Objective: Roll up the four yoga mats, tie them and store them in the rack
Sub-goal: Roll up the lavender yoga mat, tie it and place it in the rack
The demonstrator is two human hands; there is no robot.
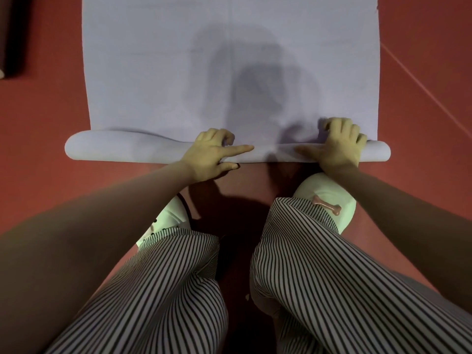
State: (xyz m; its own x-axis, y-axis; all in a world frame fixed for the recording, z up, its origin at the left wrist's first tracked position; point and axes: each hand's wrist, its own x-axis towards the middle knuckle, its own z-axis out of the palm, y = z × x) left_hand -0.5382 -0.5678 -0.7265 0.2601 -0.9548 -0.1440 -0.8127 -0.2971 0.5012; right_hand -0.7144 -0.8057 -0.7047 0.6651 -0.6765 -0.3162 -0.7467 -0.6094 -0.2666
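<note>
Past striped trousers (166,290), grips lavender yoga mat's (153,72) crosswise roll with left hand (212,153) and right hand (339,141) (both curled over it), unrolled length ahead.

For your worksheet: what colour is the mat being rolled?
The mat is pale lilac; head view.

- 1 yoga mat (158,72)
- 2 hands: left hand (209,155), right hand (337,146)
- 2 pale shoes: left shoe (171,218), right shoe (329,187)
- 1 bone charm (328,205)
- 1 dark object (14,37)
</note>
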